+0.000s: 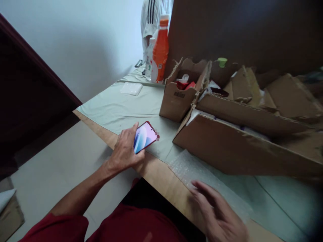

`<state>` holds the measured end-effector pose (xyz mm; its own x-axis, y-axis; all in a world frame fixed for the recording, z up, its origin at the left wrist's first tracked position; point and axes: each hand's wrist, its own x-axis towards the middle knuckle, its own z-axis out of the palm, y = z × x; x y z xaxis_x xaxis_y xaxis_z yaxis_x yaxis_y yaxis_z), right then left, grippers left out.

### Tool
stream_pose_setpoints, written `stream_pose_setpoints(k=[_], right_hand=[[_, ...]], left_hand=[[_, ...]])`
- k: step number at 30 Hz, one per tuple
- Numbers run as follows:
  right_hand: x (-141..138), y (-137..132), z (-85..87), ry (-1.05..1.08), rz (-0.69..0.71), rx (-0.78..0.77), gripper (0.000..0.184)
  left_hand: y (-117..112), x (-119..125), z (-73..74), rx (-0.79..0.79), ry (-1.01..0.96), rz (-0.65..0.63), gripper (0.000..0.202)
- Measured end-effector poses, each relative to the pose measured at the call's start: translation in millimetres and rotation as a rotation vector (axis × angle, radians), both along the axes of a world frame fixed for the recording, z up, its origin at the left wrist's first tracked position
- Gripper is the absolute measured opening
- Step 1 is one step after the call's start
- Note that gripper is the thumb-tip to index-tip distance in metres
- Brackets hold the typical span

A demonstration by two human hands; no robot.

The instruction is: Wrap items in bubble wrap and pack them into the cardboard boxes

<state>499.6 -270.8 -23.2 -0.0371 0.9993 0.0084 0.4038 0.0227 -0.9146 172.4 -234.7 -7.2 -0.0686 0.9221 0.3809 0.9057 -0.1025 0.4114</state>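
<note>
My left hand (127,148) is closed around a smartphone (145,137) over the table's front edge. The phone lies tilted in the grip, its lit screen facing up, with a red edge showing around it. At the lower right is my right hand (218,211), slightly blurred, fingers stretched out and holding nothing that I can see. Close by it, a clear bubble wrap sleeve (189,168) lies flat along the table edge, partly covered by this hand. Whether the fingers touch the sleeve I cannot tell.
Open cardboard boxes (242,144) holding packed items fill the right side of the table (141,106). Behind stand an orange drink bottle (160,50) and a clear bottle (149,62). A white wrapped packet (131,88) lies farther back. Someone in a white striped sleeve (151,16) is beyond.
</note>
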Motion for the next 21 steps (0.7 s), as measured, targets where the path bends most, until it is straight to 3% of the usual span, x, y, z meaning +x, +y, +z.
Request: stream_pose_setpoints(k=[4,8,14,21], right_hand=[[-57,17,6.6,0.287,0.083,-0.183,0.046],[-71,34,-1.9,0.515,0.077,-0.255,0.049],[-76,34,-15.0,0.575,0.039,-0.291,0.045],[-80,35,-8.9,0.518,0.019,-0.281,0.043]], left_hand=[[-16,48,-1.3,0.062,-0.051,-0.117,0.102],[-25,72,-6.4,0.029,-0.07,-0.161,0.102],[-36,82,-21.8,-0.031,-0.095,-0.176,0.104],[-40,85,-25.4,-0.042,-0.112,-0.162,0.107]])
